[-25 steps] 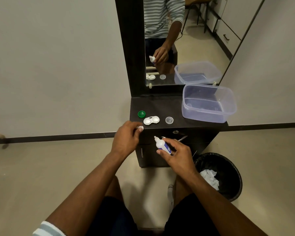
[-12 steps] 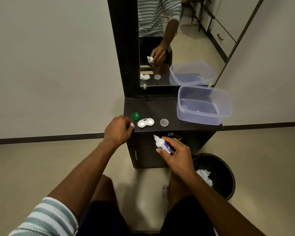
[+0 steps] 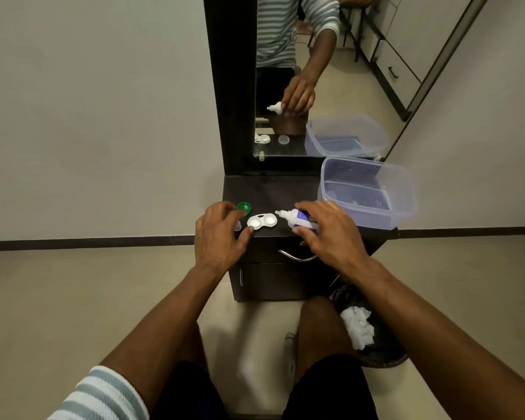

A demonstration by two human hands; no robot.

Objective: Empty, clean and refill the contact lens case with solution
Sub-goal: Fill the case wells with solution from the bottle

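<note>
The white contact lens case (image 3: 262,221) lies open near the front edge of the dark cabinet top (image 3: 270,189), both wells facing up. My left hand (image 3: 217,237) hovers at its left with fingers spread and the thumb touching the case's front left edge. A small white cap (image 3: 238,227) sits on the top between thumb and forefinger. A green cap (image 3: 244,208) lies just behind the fingertips. My right hand (image 3: 331,234) grips the solution bottle (image 3: 299,221), tipped sideways, with its white nozzle close to the case's right well.
A clear plastic tub (image 3: 367,192) stands at the right of the cabinet top. A tall mirror (image 3: 300,86) rises behind. A black waste bin (image 3: 376,356) holding crumpled tissue (image 3: 358,328) stands on the floor at the right. A drawer handle (image 3: 297,257) sticks out below the hands.
My right hand raised the bottle from below the cabinet edge up to the case and tipped it sideways. My left hand set the white cap down and spread beside the case.
</note>
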